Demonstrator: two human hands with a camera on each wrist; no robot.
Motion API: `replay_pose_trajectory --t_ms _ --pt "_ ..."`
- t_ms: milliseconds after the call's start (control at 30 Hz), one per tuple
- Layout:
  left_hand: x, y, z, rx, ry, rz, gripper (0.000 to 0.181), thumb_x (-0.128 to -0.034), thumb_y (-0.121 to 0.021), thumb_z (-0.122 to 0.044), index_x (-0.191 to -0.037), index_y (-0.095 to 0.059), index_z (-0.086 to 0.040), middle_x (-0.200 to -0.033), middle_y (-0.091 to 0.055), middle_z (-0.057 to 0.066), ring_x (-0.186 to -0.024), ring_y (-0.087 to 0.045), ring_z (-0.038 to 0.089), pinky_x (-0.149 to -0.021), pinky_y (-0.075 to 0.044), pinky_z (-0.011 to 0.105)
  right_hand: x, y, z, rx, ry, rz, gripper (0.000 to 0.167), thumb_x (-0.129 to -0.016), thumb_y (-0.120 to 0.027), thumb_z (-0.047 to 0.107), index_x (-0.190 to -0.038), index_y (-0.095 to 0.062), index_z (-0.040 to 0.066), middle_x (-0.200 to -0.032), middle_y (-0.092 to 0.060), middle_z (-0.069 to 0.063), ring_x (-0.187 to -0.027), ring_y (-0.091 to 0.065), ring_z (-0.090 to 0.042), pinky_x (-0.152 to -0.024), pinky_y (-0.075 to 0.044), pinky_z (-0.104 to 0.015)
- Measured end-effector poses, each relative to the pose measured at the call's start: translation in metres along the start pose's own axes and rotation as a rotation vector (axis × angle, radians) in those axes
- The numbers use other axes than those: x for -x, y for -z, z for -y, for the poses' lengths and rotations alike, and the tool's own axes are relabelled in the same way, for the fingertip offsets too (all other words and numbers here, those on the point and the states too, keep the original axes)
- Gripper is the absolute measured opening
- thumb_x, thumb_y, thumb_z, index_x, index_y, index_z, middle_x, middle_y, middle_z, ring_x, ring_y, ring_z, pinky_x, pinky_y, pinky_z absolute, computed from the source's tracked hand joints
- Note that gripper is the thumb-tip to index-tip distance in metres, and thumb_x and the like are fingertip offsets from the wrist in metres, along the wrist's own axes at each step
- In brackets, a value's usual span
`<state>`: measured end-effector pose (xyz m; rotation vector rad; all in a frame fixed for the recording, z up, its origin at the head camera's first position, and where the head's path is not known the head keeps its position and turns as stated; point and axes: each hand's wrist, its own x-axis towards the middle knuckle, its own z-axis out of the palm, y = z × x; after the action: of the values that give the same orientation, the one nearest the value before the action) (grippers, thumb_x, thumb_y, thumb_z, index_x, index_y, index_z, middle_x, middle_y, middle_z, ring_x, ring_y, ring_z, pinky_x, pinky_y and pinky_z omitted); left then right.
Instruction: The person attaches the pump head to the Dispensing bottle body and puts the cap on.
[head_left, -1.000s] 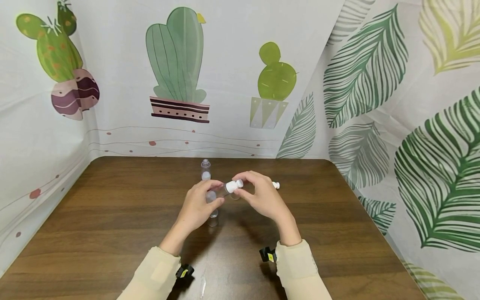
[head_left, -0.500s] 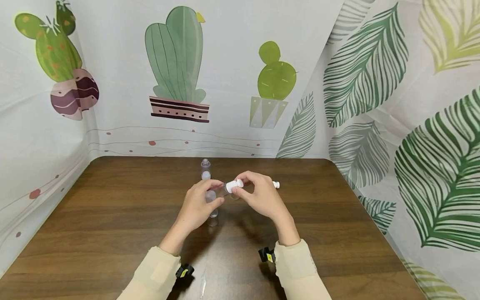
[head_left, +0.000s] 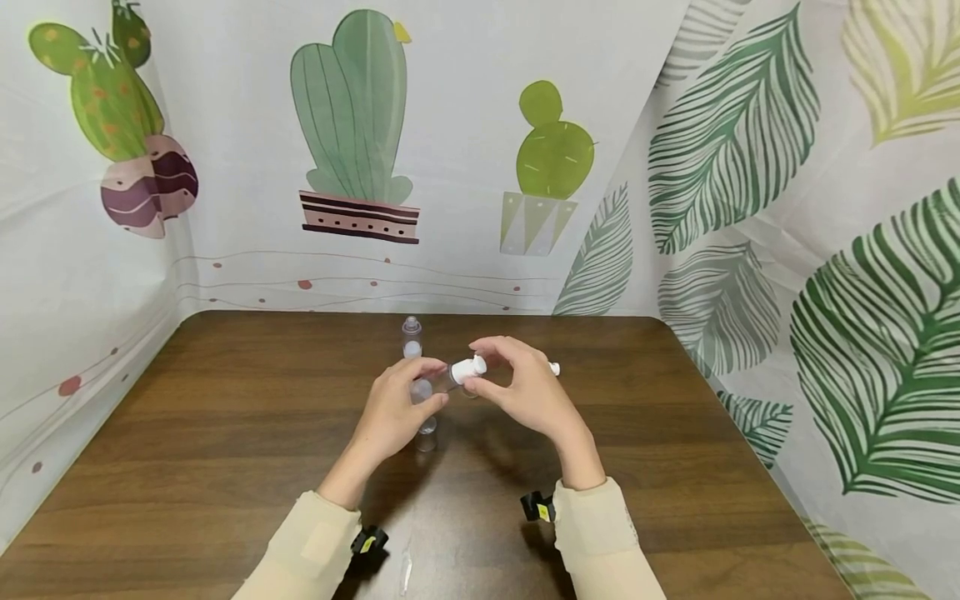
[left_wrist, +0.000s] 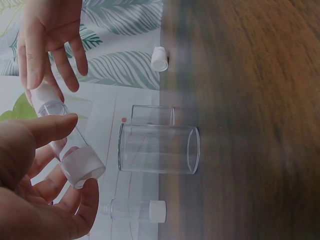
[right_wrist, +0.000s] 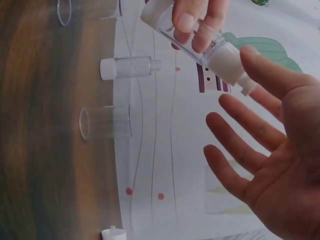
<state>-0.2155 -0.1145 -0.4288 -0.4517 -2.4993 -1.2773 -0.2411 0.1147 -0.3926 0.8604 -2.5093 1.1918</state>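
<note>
My left hand [head_left: 401, 408] grips a clear bottle [left_wrist: 70, 137] with a white base, tilted above the table. On its neck sits a white pump cap [head_left: 468, 368], facing my right hand [head_left: 531, 392]. The right thumb and index finger hold the cap between them, while the other fingers are spread apart in the right wrist view. Beyond the hands stands another clear bottle [right_wrist: 132, 67] with a white base and a bare neck. Two clear open cylinders [left_wrist: 160, 149] stand near it, partly hidden by the hands in the head view.
A separate white pump cap [head_left: 554, 368] lies on the brown wooden table [head_left: 645, 433], behind the right hand. Patterned white cloth [head_left: 465, 167] hangs along the table's far and side edges.
The right index finger has lifted slightly and the right hand has shifted a little around the pump cap. My left hand and the bottle stay in place.
</note>
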Motion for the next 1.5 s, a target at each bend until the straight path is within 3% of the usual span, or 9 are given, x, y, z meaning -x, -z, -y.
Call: replay_pose_trajectory --t_ms 233,567,833,1133,1500 --pt "-0.0003 0.0000 0.0002 -0.002 -0.009 -0.006 0.040 -0.0841 -0.090 -0.008 -0.121 -0.074 -0.009 -0.120 -0.075 0.008 -0.115 -0.070 0.028 -0.102 -0.052 0.051 -0.0004 0.0031 -0.0005 -0.006 0.077 0.005 0.044 -0.087 -0.089 0.010 -0.127 -0.073 0.015 -0.119 -0.074 0.001 -0.106 -0.069 -0.011 -0.098 -0.055 -0.039" --pt "-0.0002 0.0014 -0.0001 -0.010 0.000 -0.002 0.040 -0.0847 -0.089 -0.009 -0.121 -0.074 -0.010 -0.120 -0.075 0.008 -0.116 -0.069 0.028 -0.101 -0.052 0.051 -0.0012 0.0013 -0.0021 -0.035 0.147 0.039 0.035 -0.089 -0.087 0.009 -0.121 -0.075 0.014 -0.120 -0.072 0.007 -0.116 -0.066 -0.011 -0.103 -0.054 -0.041" --pt "-0.0002 0.0006 0.0005 -0.008 -0.008 0.002 0.040 -0.0852 -0.089 -0.008 -0.122 -0.073 -0.010 -0.122 -0.075 0.008 -0.116 -0.069 0.028 -0.101 -0.053 0.051 -0.0007 -0.0008 -0.0022 -0.032 0.125 0.041 0.029 -0.090 -0.085 0.007 -0.115 -0.077 0.019 -0.112 -0.073 0.010 -0.108 -0.067 -0.009 -0.097 -0.055 -0.037" --pt "0.0003 0.0007 0.0010 -0.012 -0.003 0.002 0.040 -0.0852 -0.089 -0.008 -0.122 -0.073 -0.010 -0.121 -0.075 0.008 -0.116 -0.069 0.028 -0.101 -0.052 0.052 -0.0011 -0.0022 0.0001 -0.015 0.079 0.037 0.027 -0.091 -0.084 0.007 -0.115 -0.077 0.018 -0.108 -0.073 0.011 -0.104 -0.067 -0.007 -0.094 -0.055 -0.036" --pt "0.0005 0.0001 -0.0003 -0.011 -0.011 0.000 0.040 -0.0848 -0.089 -0.008 -0.121 -0.074 -0.010 -0.120 -0.076 0.007 -0.115 -0.069 0.028 -0.101 -0.051 0.052 -0.0004 -0.0035 0.0003 0.031 0.035 0.030 0.021 -0.094 -0.083 0.017 -0.114 -0.076 0.016 -0.104 -0.073 0.008 -0.099 -0.066 -0.010 -0.090 -0.056 -0.036"
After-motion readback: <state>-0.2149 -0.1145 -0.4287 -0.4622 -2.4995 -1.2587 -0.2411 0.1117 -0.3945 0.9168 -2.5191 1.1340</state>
